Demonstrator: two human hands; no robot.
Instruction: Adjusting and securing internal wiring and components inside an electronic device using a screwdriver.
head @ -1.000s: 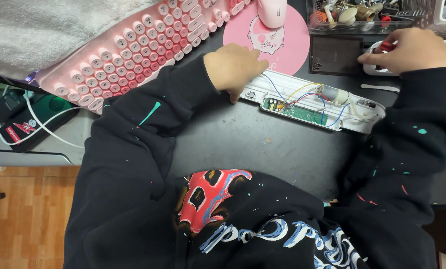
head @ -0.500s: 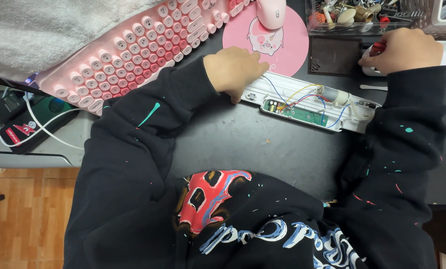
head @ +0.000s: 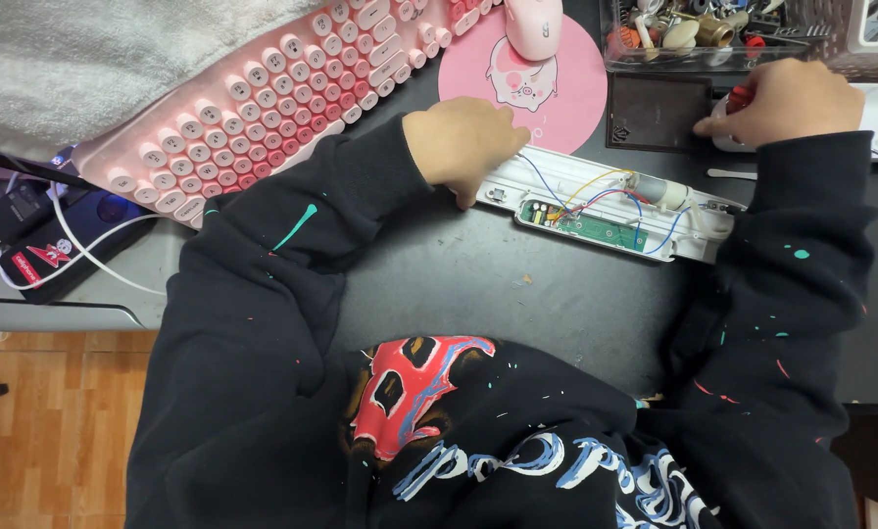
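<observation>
A long white opened device [head: 606,211] lies on the black desk [head: 498,284], showing a green circuit board and blue, yellow and red wires. My left hand [head: 463,147] presses down on its left end, fingers curled over the casing. My right hand [head: 787,98] is at the back right, closed around a small red-tipped object beside a white thing; what it grips is mostly hidden. Both arms wear black paint-flecked sleeves.
A pink keyboard [head: 253,108] lies diagonally at the back left, with a round pink mouse pad [head: 527,88] and pink mouse [head: 534,24] behind the device. A clear box of small parts [head: 694,29] and a dark square tray [head: 659,113] stand at the back right. Cables and a charger [head: 57,245] lie left.
My right hand has shifted slightly left and nearer the dark tray. My left hand stays on the device's left end. The view has drifted a little.
</observation>
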